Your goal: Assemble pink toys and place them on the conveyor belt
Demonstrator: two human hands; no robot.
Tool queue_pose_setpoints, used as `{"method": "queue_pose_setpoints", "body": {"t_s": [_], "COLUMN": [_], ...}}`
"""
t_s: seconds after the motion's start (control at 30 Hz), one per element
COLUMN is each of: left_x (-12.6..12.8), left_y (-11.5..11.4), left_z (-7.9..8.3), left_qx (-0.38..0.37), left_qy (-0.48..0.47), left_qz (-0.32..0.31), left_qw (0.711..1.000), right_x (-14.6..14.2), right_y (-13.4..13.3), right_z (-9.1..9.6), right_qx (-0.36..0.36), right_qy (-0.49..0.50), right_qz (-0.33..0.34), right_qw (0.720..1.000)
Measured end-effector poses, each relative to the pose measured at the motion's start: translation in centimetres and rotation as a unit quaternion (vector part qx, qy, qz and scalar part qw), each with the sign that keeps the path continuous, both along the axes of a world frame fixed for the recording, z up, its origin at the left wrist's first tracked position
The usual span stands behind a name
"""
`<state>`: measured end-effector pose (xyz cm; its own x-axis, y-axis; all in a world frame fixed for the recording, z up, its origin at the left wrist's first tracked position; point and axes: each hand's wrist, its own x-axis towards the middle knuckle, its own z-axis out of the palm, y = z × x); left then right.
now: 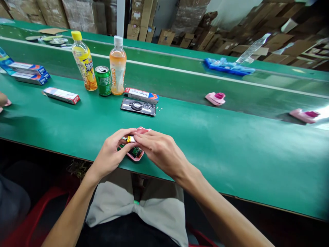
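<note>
Head view: looking fwd & down at green workbench (231,154), both hands close together near its front edge.
L hand (110,154): L fingers (123,133) curled nearly shut round left side of pink plastic shell (135,156), thumb side hidden.
R hand (159,151): R fingers (144,136) bent over top of same shell, nearly shut, pinching it from the right; exact grip partly hidden.
Held item: pink plastic shell between both hands, just above bench, tilted, w/ small yellow battery (131,139) & green circuit board (135,151) showing inside; top pink edge sticks out past the fingers.
Nearest on bench: black flat gadget (138,106) lying ahead of hands, toothpaste box (141,95) just behind it, touching.
Drinks: yellow-capped juice bottle (84,61), green can (103,81), white-capped orange drink bottle (118,65), standing upright in a row, can between bottles.
Left side: single toothpaste box (61,95) lying flat, stack of toothpaste boxes (28,72) further left.
Co-worker: hand (3,100) at left edge of view, pink item in it, too cut off to tell more.
Belt: green conveyor belt (180,76) beyond bench, w/ pink plastic parts (215,98) & blue tray (228,66) on it.
Behind: cardboard boxes (269,41) piled up.
</note>
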<state>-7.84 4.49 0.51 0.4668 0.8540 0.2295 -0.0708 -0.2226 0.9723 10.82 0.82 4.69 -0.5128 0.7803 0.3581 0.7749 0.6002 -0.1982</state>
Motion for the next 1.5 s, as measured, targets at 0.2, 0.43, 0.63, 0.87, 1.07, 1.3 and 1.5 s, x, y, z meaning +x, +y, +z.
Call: {"method": "queue_pose_setpoints", "body": {"t_s": [0.2, 0.43, 0.63, 0.87, 1.07, 1.3, 1.5], "left_x": [-0.9, -0.8, -1.5, -1.6, -1.4, -1.3, -1.1], "left_y": [0.7, 0.7, 0.1, 0.4, -0.2, -0.6, -0.7], "left_z": [-0.3, -0.6, -0.2, -0.6, -1.4, -1.5, -1.4], "left_qx": [-0.069, -0.034, 0.070, 0.195, 0.223, 0.248, 0.262], "left_qy": [-0.006, 0.020, 0.106, 0.209, 0.192, 0.212, 0.222], "left_qz": [0.006, 0.016, 0.023, 0.019, 0.058, 0.065, 0.060], "left_qw": [0.998, 0.999, 0.992, 0.958, 0.954, 0.943, 0.937], "right_x": [0.1, 0.0, -0.3, -1.7, -2.4, -2.7, -3.2], "right_y": [0.0, -0.2, -1.7, -4.3, -5.3, -5.2, -5.4], "right_z": [-0.1, -0.4, -0.6, -1.0, -1.9, -2.1, -2.3], "right_qx": [0.005, -0.021, 0.015, 0.065, 0.081, 0.087, 0.085], "right_qy": [0.024, 0.049, 0.038, 0.017, -0.055, -0.135, -0.150], "right_qz": [-0.005, -0.021, -0.068, -0.088, -0.104, -0.114, -0.126], "right_qw": [1.000, 0.998, 0.997, 0.994, 0.990, 0.980, 0.977]}}
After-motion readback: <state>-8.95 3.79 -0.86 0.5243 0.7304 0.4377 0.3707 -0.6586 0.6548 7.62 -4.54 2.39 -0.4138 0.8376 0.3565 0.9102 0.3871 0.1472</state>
